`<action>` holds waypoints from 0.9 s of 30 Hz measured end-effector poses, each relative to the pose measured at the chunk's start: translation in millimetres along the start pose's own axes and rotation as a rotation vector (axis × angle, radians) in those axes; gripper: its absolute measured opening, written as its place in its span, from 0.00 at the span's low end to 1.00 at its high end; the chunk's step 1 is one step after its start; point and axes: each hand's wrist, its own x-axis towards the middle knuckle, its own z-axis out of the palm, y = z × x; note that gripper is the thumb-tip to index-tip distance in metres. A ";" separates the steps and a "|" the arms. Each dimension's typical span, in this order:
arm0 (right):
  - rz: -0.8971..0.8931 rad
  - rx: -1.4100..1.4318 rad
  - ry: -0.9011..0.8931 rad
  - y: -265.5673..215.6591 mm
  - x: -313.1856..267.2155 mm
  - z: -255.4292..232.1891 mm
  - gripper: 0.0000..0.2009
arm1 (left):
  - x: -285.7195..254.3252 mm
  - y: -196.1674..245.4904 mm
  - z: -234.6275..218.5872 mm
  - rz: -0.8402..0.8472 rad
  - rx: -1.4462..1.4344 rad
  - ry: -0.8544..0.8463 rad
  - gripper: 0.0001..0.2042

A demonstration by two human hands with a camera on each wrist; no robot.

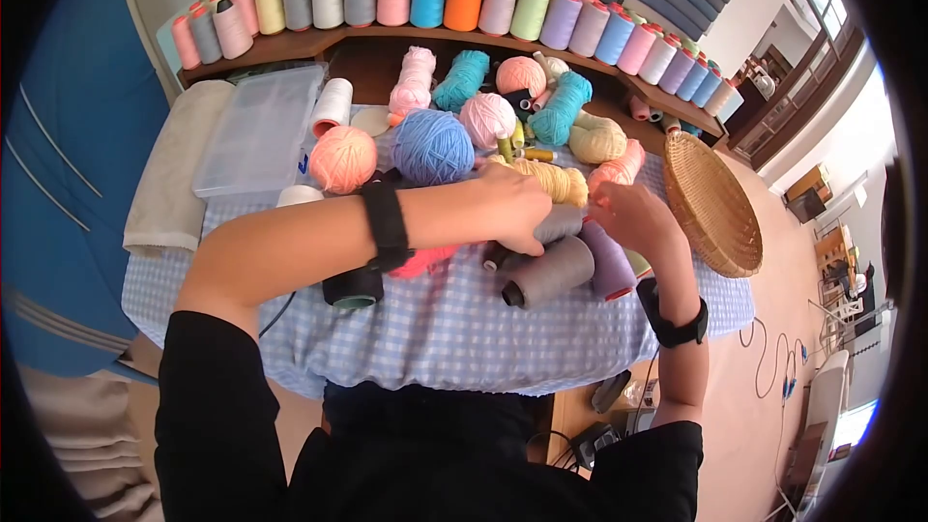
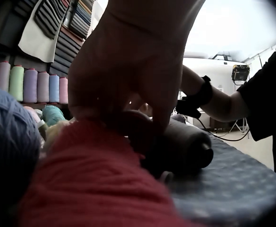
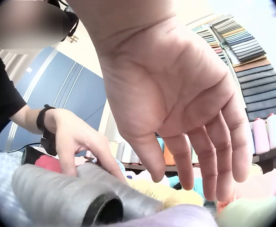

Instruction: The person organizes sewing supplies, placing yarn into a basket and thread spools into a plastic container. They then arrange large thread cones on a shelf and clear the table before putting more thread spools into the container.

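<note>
My left hand [image 1: 512, 208] reaches across the pile, thumb and fingers bent down around the end of a grey thread cone [image 3: 121, 187]. Another grey cone [image 1: 549, 273] lies in front of it, and a yellow yarn skein [image 1: 556, 180] sits just behind. A red yarn skein [image 2: 95, 179] lies under the left wrist. My right hand [image 3: 185, 109] has straight fingers pointing down, palm toward its wrist camera. Its fingertips overlap a coral-pink yarn skein [image 1: 619, 164] in that view. A lilac cone [image 1: 607, 259] lies below this hand.
Blue [image 1: 433, 147], orange [image 1: 343, 159] and other yarn balls crowd the table behind. A clear plastic box [image 1: 261, 130] lies at the left, a wicker basket [image 1: 713, 203] at the right edge. Thread cones line a curved shelf [image 1: 387, 32]. A black cone [image 1: 353, 288] lies near the front.
</note>
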 end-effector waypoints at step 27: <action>-0.526 0.421 0.655 -72.9 42.1 -25.9 0.25 | -88.2 -57.0 -47.3 -0.347 -1.303 0.468 0.12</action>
